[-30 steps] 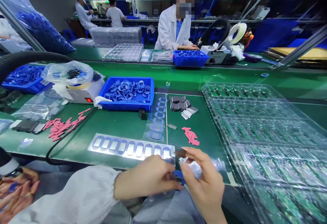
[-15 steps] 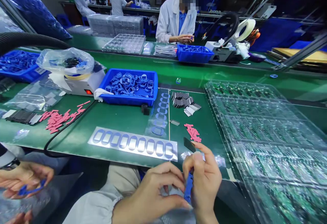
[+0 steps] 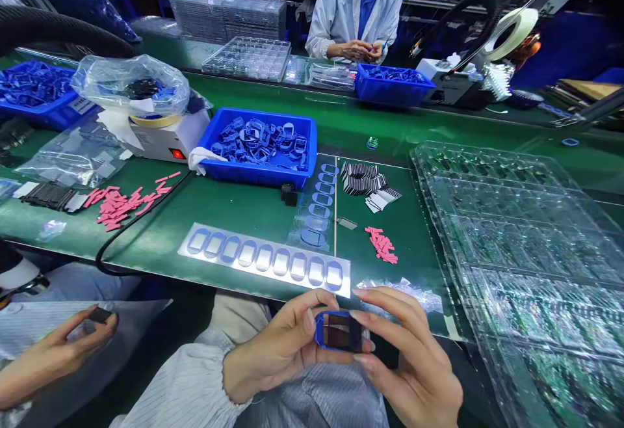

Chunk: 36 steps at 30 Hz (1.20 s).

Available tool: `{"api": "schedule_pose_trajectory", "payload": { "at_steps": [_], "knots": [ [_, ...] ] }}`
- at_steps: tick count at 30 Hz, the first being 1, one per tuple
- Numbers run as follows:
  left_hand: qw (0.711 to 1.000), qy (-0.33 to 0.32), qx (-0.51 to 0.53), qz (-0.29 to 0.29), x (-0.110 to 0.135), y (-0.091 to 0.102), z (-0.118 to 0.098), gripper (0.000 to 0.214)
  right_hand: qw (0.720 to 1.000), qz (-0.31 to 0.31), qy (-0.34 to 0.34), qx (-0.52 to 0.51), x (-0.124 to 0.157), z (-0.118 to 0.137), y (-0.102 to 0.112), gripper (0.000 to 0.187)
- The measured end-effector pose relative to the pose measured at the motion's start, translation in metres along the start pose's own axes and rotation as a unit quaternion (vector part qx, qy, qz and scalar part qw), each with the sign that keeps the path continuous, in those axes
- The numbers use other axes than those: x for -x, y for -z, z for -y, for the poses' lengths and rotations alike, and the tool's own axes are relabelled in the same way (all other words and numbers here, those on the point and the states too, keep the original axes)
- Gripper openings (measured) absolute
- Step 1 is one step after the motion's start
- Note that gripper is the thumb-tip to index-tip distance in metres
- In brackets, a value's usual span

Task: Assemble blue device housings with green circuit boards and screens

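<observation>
My left hand grips the left end of a blue plastic frame with a rectangular window, its face turned toward me. Fingers of my right hand pinch a small dark rectangular plate at the frame's right end. The plate lies against the frame there; whether it sits inside cannot be made out. Just beyond my hands on the green table lie a strip of oval stickers, clear film and small pink strips.
A blue bin of blue frames stands behind the stickers. Clear trays of circuit boards fill the right side. Striped strips lie mid-table. At left, a co-worker's hand holds a dark piece; another person works opposite.
The blue frame has turned from edge-on to facing me. The dark plate in my right hand has come down onto its right end. The view has tilted down and shifted left.
</observation>
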State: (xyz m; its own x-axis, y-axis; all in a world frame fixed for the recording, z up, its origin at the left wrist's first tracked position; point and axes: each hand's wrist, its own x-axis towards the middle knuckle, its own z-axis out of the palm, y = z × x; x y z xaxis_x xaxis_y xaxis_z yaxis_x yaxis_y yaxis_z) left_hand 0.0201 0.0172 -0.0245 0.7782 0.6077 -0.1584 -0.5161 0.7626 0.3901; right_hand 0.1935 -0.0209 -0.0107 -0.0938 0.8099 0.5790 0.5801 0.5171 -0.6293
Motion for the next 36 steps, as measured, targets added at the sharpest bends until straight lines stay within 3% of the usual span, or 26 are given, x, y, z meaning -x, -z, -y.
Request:
{"api": "schedule_pose_trajectory", "payload": {
  "at_steps": [6,11,15,22,31,33,36],
  "knots": [
    [1.000,-0.002,0.025,0.001,0.001,-0.003,0.000,0.041,0.998,0.043,0.027,0.040,0.002,-0.002,0.005,0.032],
    [1.000,-0.010,0.028,0.009,0.003,-0.001,-0.001,0.042,0.997,0.071,-0.005,0.037,-0.001,-0.001,0.006,0.058],
    [1.000,-0.001,0.018,0.011,0.001,0.003,-0.001,0.044,0.993,0.107,0.005,0.047,-0.005,0.001,0.009,0.042],
    [1.000,-0.007,0.028,0.013,0.000,0.006,-0.002,0.043,0.991,0.125,-0.010,0.047,-0.012,0.007,0.010,0.031],
    [1.000,0.002,0.012,-0.005,0.003,0.008,-0.002,0.047,0.989,0.133,0.005,0.056,-0.019,0.010,0.008,0.031],
    [0.999,-0.025,-0.019,-0.017,0.004,0.007,0.002,0.049,0.992,0.119,-0.014,0.045,-0.017,0.010,0.003,0.030],
    [0.978,-0.155,-0.127,-0.065,0.003,0.009,0.010,0.044,0.995,0.079,-0.051,0.016,-0.012,0.012,-0.007,0.024]
  ]
}}
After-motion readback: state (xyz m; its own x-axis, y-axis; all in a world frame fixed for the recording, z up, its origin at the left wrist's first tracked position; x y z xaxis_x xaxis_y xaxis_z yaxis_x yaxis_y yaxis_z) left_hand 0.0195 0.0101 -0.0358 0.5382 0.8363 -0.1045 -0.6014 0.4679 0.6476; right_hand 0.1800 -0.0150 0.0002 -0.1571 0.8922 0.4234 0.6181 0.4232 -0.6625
